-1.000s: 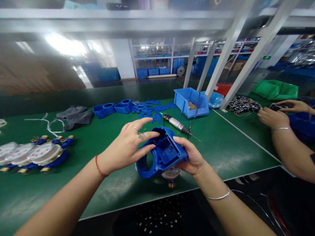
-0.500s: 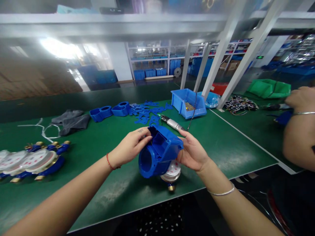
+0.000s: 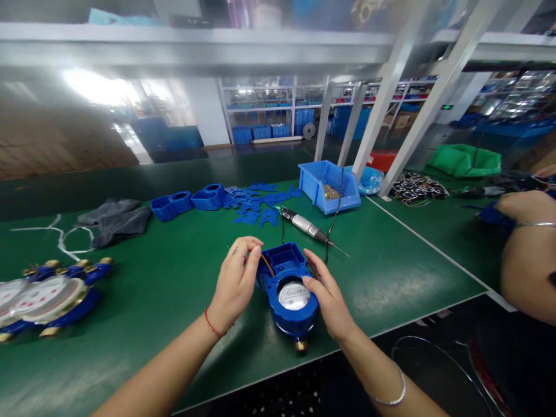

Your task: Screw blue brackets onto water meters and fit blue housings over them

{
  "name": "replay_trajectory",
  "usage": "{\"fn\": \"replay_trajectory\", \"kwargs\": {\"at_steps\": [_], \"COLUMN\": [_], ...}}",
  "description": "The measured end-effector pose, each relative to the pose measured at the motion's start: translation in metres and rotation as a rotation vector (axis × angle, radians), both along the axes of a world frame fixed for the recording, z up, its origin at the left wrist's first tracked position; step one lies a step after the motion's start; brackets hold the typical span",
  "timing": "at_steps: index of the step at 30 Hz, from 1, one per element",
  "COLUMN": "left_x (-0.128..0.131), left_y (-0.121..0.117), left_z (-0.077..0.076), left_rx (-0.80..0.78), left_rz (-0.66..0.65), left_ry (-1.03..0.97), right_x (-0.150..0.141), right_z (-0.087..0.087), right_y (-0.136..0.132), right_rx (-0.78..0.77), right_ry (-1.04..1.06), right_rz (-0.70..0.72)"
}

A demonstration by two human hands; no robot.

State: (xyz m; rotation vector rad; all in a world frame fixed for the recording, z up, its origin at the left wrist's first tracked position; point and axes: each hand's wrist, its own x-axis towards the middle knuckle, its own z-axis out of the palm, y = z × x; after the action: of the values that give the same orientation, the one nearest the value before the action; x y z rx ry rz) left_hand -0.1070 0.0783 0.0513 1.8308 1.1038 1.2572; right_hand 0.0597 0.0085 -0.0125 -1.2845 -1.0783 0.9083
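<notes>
A blue plastic housing (image 3: 281,282) sits over a water meter on the green bench, its round opening framing the white dial (image 3: 294,296). A brass threaded end (image 3: 300,346) sticks out at the near side. My left hand (image 3: 238,278) grips the housing's upper left corner, thumb and fingers close together. Beside those fingertips, thin coloured wires (image 3: 268,264) run inside the housing's edge. With the thumb on the ring and the fingers along the right side, my right hand (image 3: 329,295) holds the housing. Just beyond lies an electric screwdriver (image 3: 306,225), its bit pointing right.
More water meters (image 3: 52,298) stand at left, near a grey cloth (image 3: 115,223). Two blue housings (image 3: 171,207) and flat blue parts (image 3: 256,201) lie behind. A blue bin (image 3: 328,185) holds small screws. At right are wire bundles (image 3: 419,188), a green bin (image 3: 464,160) and another person's arm (image 3: 527,249).
The blue housing has been turned and lowered onto the water meter, its ring now around the dial. Both hands have moved with it and stay on its sides.
</notes>
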Motion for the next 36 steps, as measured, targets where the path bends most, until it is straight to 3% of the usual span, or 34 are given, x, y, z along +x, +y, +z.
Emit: {"fn": "replay_trajectory", "kwargs": {"at_steps": [5, 9, 12, 14, 21, 27, 33, 36], "left_x": [0.009, 0.023, 0.029, 0.031, 0.040, 0.038, 0.037, 0.036], "left_y": [-0.018, -0.030, -0.028, -0.025, -0.023, -0.027, -0.026, -0.027], "left_z": [-0.044, -0.063, -0.062, -0.056, -0.040, -0.047, -0.055, -0.063], "left_rx": [-0.156, -0.504, -0.560, -0.564, -0.812, -0.882, -0.950, -0.895], "left_rz": [0.208, 0.062, -0.031, -0.021, -0.003, 0.061, 0.135, 0.176], "left_ry": [-0.268, -0.487, -0.478, -0.453, -0.637, -0.644, -0.620, -0.557], "right_x": [-0.009, -0.009, -0.009, -0.012, -0.024, -0.029, -0.022, -0.023], "right_z": [-0.012, -0.010, -0.001, 0.007, 0.013, 0.010, 0.023, 0.021], "right_y": [-0.013, -0.010, 0.000, 0.004, -0.002, -0.011, -0.007, -0.007], "right_rx": [0.067, 0.012, -0.090, -0.123, -0.205, -0.137, -0.277, -0.274], "right_ry": [0.037, 0.250, 0.477, 0.580, 0.671, 0.782, 0.874, 0.830], "right_rz": [-0.092, -0.116, -0.117, -0.084, -0.153, -0.177, -0.143, -0.158]}}
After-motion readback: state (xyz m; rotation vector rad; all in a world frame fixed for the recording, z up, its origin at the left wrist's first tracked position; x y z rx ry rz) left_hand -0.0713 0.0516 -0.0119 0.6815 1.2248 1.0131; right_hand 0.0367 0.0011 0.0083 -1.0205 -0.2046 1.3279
